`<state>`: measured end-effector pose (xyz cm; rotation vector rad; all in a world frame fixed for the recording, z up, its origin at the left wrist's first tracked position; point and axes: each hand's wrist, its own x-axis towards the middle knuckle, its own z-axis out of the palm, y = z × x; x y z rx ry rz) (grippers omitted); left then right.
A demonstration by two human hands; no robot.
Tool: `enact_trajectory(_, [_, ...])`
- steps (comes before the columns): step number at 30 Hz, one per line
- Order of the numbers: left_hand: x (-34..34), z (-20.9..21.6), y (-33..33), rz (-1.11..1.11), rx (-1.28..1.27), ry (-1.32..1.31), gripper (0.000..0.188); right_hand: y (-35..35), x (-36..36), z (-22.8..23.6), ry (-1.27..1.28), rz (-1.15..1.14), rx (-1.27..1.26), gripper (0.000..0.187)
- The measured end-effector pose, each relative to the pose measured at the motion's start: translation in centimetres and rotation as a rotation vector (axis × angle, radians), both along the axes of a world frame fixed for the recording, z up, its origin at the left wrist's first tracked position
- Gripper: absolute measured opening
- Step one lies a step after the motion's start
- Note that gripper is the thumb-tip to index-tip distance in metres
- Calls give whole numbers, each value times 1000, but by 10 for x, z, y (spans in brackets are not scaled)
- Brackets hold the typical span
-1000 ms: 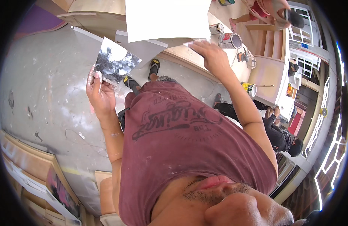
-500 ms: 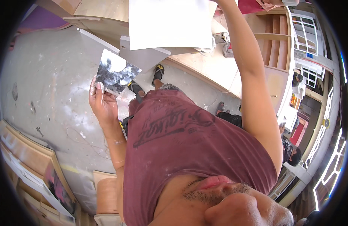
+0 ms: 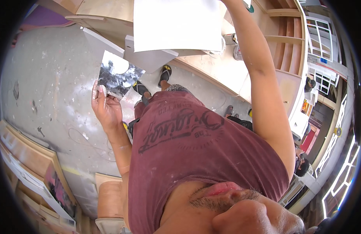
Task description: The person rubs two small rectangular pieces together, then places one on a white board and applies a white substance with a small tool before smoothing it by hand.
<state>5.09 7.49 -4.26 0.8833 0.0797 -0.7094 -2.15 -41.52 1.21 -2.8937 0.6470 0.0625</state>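
My left hand [image 3: 106, 104], with whitish smears on its fingers, is closed on the lower edge of a square board [image 3: 115, 85]. Dark grey and white smears cover this board, and a round white patch that looks like paste sits near its far corner. My right arm [image 3: 260, 70] reaches up past the top of the view, so the right hand is cut off. Beside that forearm lies a large flat white panel [image 3: 176, 25]; whether the right hand touches it cannot be seen.
A plywood bench [image 3: 211, 74] holds two metal cans, one a paint can [image 3: 238, 52]. Shelved wooden cabinetry [image 3: 286, 50] stands right. Wooden panels [image 3: 36, 167] lean at lower left. A thin cord [image 3: 90, 145] lies on the grey floor. Another person [image 3: 302, 165] is at far right.
The board in my left hand shifts very slightly left. The red item and another person's hand at the top right have left the view, and cabinet framing shows there.
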Motion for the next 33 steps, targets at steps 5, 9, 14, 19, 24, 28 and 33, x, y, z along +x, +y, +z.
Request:
enact_trajectory(5, [-7, -5, 21, 56, 9, -34, 41, 74, 4, -11, 14, 77, 17, 53])
enact_trajectory(9, [3, -3, 5, -74, -44, -4, 41, 125, -108, -5, -46, 27, -80, 54])
enact_trajectory(14, [8, -13, 4, -142, -89, -20, 41, 193, -189, 8, 49, 77, -90, 49])
enact_trajectory(19, [7, 3, -3, -111, -46, -39, 41, 177, -180, 35, -63, -57, -18, 48])
enact_trajectory(24, [3, 8, -8, -107, -54, -34, 41, 92, -86, 67, -135, -258, 78, 48])
enact_trajectory(28, [-4, 10, -3, -31, 21, -18, 41, 8, -22, 40, -25, -176, 91, 46])
enact_trajectory(33, [-3, 2, 7, 0, 15, -9, 38, -18, 20, 18, 129, -165, 66, 46])
